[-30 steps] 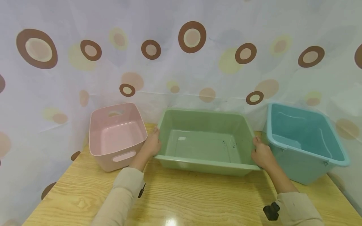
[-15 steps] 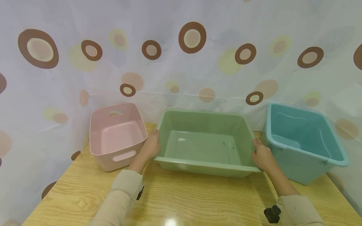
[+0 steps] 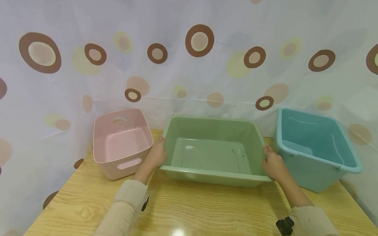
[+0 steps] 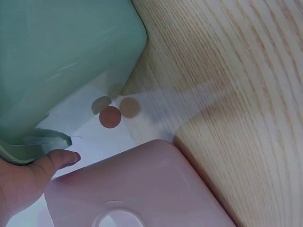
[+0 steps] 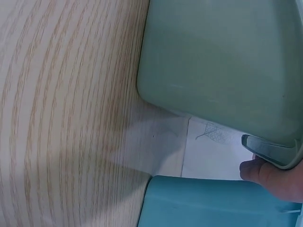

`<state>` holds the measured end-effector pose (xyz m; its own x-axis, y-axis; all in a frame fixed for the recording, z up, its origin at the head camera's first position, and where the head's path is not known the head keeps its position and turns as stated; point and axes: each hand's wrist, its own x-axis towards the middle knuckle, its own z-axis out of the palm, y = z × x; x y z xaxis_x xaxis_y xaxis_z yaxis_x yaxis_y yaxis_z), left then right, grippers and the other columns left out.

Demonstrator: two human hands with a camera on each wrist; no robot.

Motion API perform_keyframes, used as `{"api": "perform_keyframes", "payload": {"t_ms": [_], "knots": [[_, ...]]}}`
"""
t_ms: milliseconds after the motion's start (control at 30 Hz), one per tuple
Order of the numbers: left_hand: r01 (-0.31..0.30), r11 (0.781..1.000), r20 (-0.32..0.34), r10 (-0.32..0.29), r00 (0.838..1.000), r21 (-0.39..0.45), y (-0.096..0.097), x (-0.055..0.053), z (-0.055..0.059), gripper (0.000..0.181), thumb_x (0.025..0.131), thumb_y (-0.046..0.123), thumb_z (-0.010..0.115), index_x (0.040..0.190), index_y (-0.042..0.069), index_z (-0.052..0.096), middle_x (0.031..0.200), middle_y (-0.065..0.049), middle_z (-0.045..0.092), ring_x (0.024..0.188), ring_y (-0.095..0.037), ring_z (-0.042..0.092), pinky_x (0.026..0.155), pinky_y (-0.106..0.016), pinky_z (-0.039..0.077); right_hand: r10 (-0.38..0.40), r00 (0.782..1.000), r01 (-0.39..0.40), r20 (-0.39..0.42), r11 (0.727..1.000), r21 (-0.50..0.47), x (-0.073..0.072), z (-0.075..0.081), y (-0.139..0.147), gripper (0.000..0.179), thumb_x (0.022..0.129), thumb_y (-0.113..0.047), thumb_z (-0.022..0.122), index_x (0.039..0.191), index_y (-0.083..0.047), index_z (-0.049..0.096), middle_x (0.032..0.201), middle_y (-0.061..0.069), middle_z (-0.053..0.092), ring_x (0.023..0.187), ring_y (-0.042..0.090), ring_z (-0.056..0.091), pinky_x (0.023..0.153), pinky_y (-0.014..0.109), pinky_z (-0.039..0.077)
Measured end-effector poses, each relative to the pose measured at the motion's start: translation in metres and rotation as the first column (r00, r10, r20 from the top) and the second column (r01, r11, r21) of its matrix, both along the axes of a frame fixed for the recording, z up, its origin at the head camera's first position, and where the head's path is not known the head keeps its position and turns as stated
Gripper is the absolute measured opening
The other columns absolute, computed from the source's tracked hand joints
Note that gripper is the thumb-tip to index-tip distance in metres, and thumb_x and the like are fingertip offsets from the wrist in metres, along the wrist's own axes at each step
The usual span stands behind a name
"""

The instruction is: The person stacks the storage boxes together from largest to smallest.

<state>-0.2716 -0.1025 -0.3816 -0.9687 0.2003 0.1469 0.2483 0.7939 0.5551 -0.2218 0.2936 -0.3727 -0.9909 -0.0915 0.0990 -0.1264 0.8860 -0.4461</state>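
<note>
A green rectangular plastic tub (image 3: pixel 212 179) stands in the middle of the head view, bare inside but for small dark marks on its floor. My left hand (image 3: pixel 156 154) grips its left end rim. At the opposite end, my right hand (image 3: pixel 273 164) holds the right rim. In the left wrist view, the thumb (image 4: pixel 64 158) shows at the lip (image 4: pixel 47 137) of the tub, close above the pink bin. The right wrist view shows fingers (image 5: pixel 258 171) curled under the tub's lip (image 5: pixel 271 150), over the blue bin.
On the left, a pink bin (image 3: pixel 113 170) with handle slots stands close beside my left hand. A taller blue bin (image 3: pixel 313 172) is next to my right hand. All stand on a wooden table (image 3: pixel 183 209) before a spotted curtain (image 3: pixel 174 26).
The green tub has shifted very slightly toward me, both hands still on its rims. The pink and blue bins have stayed in place; the head view has tilted a little.
</note>
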Motion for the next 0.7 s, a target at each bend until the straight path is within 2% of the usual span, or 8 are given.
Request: {"api": "perform_keyframes", "payload": {"t_ms": [67, 133, 167, 233, 300, 500, 633, 700], "knots": [[0.001, 1.000, -0.009, -0.001, 1.000, -0.003, -0.0005, 0.0004, -0.0005, 0.053, 0.085, -0.004, 0.036, 0.136, -0.017, 0.029, 0.146, -0.034, 0.022, 0.137, -0.042, 0.022, 0.115, -0.047, 0.018, -0.003, 1.000, 0.003, 0.003, 1.000, -0.008, 0.0014, -0.0002, -0.0010, 0.056, 0.085, 0.003, 0.034, 0.135, 0.022, 0.020, 0.140, 0.043, 0.015, 0.088, 0.045, 0.050, 0.077, 0.053, 0.041], [0.002, 1.000, -0.016, -0.002, 1.000, -0.003, -0.0010, 0.0009, -0.0013, 0.053, 0.085, -0.005, 0.036, 0.136, -0.017, 0.030, 0.145, -0.034, 0.022, 0.137, -0.043, 0.023, 0.114, -0.048, 0.019, -0.008, 1.000, 0.008, 0.004, 1.000, -0.011, 0.0025, -0.0002, -0.0016, 0.056, 0.085, 0.003, 0.034, 0.136, 0.021, 0.020, 0.141, 0.043, 0.015, 0.096, 0.049, 0.051, 0.078, 0.053, 0.041], [0.002, 1.000, -0.018, -0.002, 1.000, 0.000, -0.0010, 0.0013, -0.0014, 0.053, 0.084, -0.005, 0.036, 0.135, -0.018, 0.030, 0.145, -0.034, 0.023, 0.136, -0.043, 0.023, 0.114, -0.048, 0.019, -0.011, 1.000, 0.011, 0.003, 1.000, -0.011, 0.0032, 0.0000, -0.0020, 0.056, 0.084, 0.003, 0.034, 0.136, 0.021, 0.020, 0.141, 0.043, 0.015, 0.106, 0.052, 0.048, 0.080, 0.055, 0.042], [-0.002, 1.000, -0.009, 0.002, 1.000, 0.008, -0.0012, 0.0020, -0.0015, 0.053, 0.085, -0.005, 0.036, 0.136, -0.017, 0.030, 0.146, -0.033, 0.022, 0.137, -0.043, 0.023, 0.114, -0.048, 0.019, -0.018, 1.000, 0.018, 0.009, 1.000, -0.018, 0.0044, -0.0001, -0.0026, 0.056, 0.084, 0.003, 0.034, 0.136, 0.021, 0.020, 0.142, 0.041, 0.014, 0.108, 0.052, 0.047, 0.079, 0.053, 0.042], [-0.007, 1.000, 0.003, 0.007, 1.000, 0.014, -0.0014, 0.0031, -0.0016, 0.053, 0.085, -0.004, 0.036, 0.137, -0.016, 0.030, 0.147, -0.032, 0.021, 0.137, -0.043, 0.022, 0.114, -0.047, 0.019, -0.023, 1.000, 0.023, 0.005, 1.000, -0.018, 0.0051, 0.0001, -0.0029, 0.056, 0.084, 0.003, 0.034, 0.136, 0.021, 0.021, 0.142, 0.041, 0.015, 0.119, 0.055, 0.037, 0.082, 0.056, 0.042], [-0.016, 0.999, 0.001, 0.016, 1.000, 0.029, -0.0019, 0.0066, -0.0008, 0.053, 0.085, -0.003, 0.038, 0.137, -0.015, 0.030, 0.147, -0.031, 0.022, 0.137, -0.043, 0.023, 0.114, -0.047, 0.020, -0.024, 1.000, 0.024, -0.013, 1.000, -0.016, 0.0054, -0.0012, -0.0028, 0.056, 0.083, 0.003, 0.035, 0.134, 0.021, 0.023, 0.141, 0.041, 0.017, 0.122, 0.058, 0.026, 0.091, 0.062, 0.038], [-0.015, 0.999, 0.000, 0.015, 1.000, 0.040, -0.0023, 0.0088, 0.0004, 0.053, 0.086, -0.003, 0.038, 0.137, -0.014, 0.030, 0.147, -0.031, 0.022, 0.137, -0.043, 0.023, 0.114, -0.048, 0.020, -0.028, 0.999, 0.028, -0.032, 1.000, -0.006, 0.0061, -0.0032, -0.0024, 0.056, 0.082, 0.002, 0.035, 0.134, 0.022, 0.024, 0.139, 0.042, 0.019, 0.120, 0.057, 0.033, 0.089, 0.062, 0.039], [-0.015, 0.999, 0.000, 0.015, 1.000, 0.042, -0.0025, 0.0097, 0.0008, 0.053, 0.086, -0.003, 0.038, 0.137, -0.014, 0.030, 0.147, -0.031, 0.022, 0.137, -0.043, 0.023, 0.114, -0.048, 0.020, -0.029, 0.999, 0.029, -0.033, 1.000, -0.008, 0.0066, -0.0041, -0.0023, 0.056, 0.082, 0.002, 0.035, 0.134, 0.021, 0.024, 0.139, 0.042, 0.019, 0.113, 0.057, 0.041, 0.087, 0.061, 0.040]]}}
